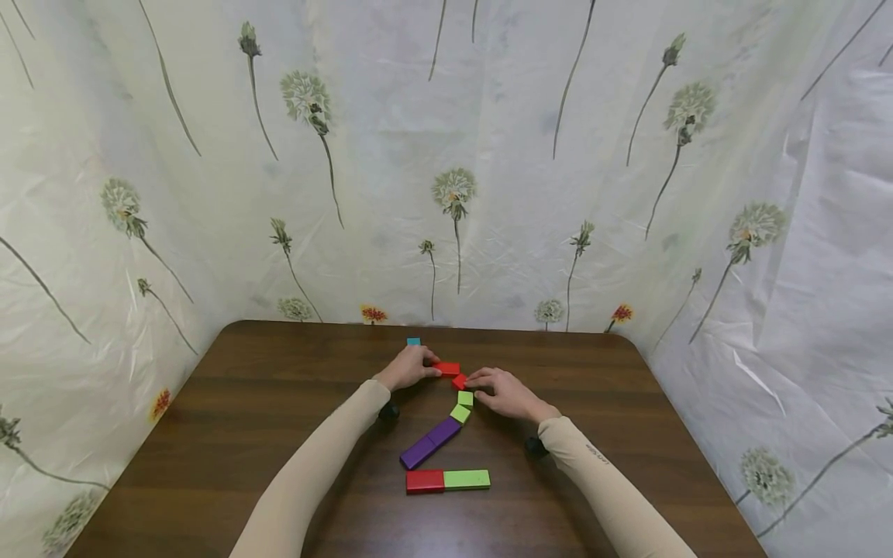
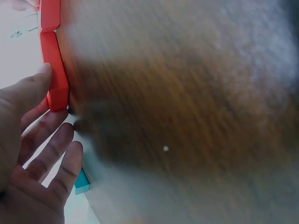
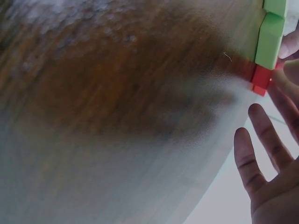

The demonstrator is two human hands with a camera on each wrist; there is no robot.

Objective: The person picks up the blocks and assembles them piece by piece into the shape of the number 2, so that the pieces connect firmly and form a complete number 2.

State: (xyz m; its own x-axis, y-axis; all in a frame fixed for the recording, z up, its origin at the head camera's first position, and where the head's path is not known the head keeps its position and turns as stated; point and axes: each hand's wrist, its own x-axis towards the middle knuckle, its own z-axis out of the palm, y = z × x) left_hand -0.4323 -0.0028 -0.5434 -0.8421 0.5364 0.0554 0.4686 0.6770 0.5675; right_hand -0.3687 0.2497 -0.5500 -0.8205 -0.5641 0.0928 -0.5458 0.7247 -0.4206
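Observation:
My left hand (image 1: 407, 368) pinches the left end of a long red block (image 1: 449, 369) between thumb and index finger, its other fingers spread. In the left wrist view that red block (image 2: 58, 77) meets another red block (image 2: 50, 16) end to end. My right hand (image 1: 509, 394) holds the right side of the smaller red block (image 1: 459, 382) with thumb and index finger; the contact is partly hidden. Two light green blocks (image 1: 465, 398) and two purple blocks (image 1: 429, 443) continue the curved row toward me. A blue block (image 1: 414, 341) lies just beyond my left hand.
Nearer me, a red block (image 1: 425, 482) and a light green block (image 1: 467, 480) lie end to end on the brown wooden table (image 1: 593, 496). A flower-printed curtain (image 1: 391, 232) hangs behind the table's far edge and along both sides.

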